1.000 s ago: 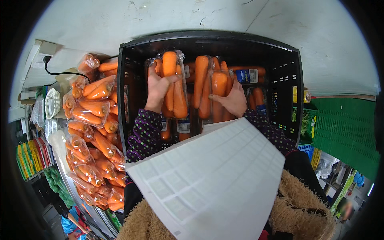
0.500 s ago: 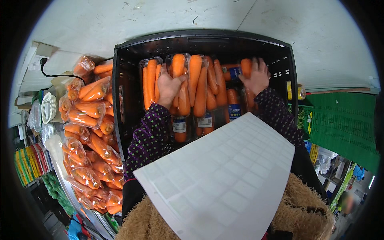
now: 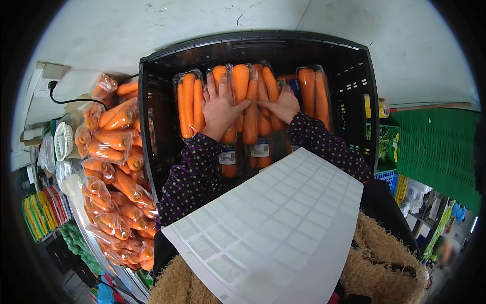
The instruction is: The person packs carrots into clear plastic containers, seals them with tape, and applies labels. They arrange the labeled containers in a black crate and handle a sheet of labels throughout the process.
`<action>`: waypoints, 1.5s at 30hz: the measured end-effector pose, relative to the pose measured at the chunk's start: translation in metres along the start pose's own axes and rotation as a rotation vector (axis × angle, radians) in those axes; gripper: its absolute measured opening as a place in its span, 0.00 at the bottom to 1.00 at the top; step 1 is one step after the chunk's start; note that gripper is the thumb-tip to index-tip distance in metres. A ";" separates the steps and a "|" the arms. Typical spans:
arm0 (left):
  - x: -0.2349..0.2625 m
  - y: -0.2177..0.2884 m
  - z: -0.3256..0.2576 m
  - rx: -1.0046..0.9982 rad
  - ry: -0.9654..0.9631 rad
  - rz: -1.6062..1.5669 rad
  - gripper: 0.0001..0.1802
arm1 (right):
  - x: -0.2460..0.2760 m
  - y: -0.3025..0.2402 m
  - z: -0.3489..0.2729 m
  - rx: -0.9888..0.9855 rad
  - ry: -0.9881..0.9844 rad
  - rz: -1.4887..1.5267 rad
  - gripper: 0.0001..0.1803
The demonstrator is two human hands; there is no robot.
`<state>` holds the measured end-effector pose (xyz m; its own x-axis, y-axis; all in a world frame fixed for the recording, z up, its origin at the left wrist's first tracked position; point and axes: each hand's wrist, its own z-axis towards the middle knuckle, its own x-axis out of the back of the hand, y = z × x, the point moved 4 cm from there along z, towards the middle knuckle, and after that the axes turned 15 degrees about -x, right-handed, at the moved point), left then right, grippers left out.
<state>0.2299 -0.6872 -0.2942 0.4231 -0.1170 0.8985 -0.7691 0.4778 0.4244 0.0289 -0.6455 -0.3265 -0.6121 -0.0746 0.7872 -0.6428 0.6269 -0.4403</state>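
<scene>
A black crate (image 3: 371,91) holds clear-wrapped packs of carrots laid lengthwise. My left hand (image 3: 218,112) lies open, fingers spread, on the second pack from the left, and its thumb reaches the middle carrot pack (image 3: 246,91). Just right of it, my right hand (image 3: 283,105) rests with thumb and fingers apart on another carrot pack (image 3: 270,83). Beyond each hand lies an outer pack, the left carrot pack (image 3: 188,104) and the right carrot pack (image 3: 315,93). Nearer to me, a labelled carrot pack (image 3: 228,161) is partly covered by a sheet of labels (image 3: 273,218).
Many bagged carrots (image 3: 114,142) are heaped left of the crate, with a white basket (image 3: 63,141) and a black cable (image 3: 76,101) behind them. A pale wall (image 3: 212,23) stands at the far side. Green crates (image 3: 435,152) are on the right.
My right hand has moved left from the crate's right side to the middle packs. The pack at the right now lies lengthwise there, and my left hand's fingers have spread farther forward.
</scene>
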 end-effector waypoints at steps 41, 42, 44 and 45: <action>-0.048 0.063 -0.045 -0.668 -0.181 0.164 0.43 | 0.039 0.063 -0.007 0.306 0.252 0.365 0.31; -0.048 0.061 -0.047 -0.675 -0.169 0.161 0.42 | 0.043 0.068 -0.002 0.331 0.205 0.454 0.32; -0.046 0.052 -0.048 -0.692 -0.151 0.212 0.40 | 0.042 0.068 -0.001 0.360 0.238 0.302 0.33; -0.047 0.051 -0.049 -0.699 -0.139 0.234 0.40 | 0.042 0.070 -0.001 0.374 0.253 0.220 0.33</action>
<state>0.1945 -0.6147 -0.3201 0.1858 -0.0318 0.9821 -0.3282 0.9401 0.0925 -0.0408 -0.6037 -0.3237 -0.6505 0.2477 0.7180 -0.6605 0.2823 -0.6957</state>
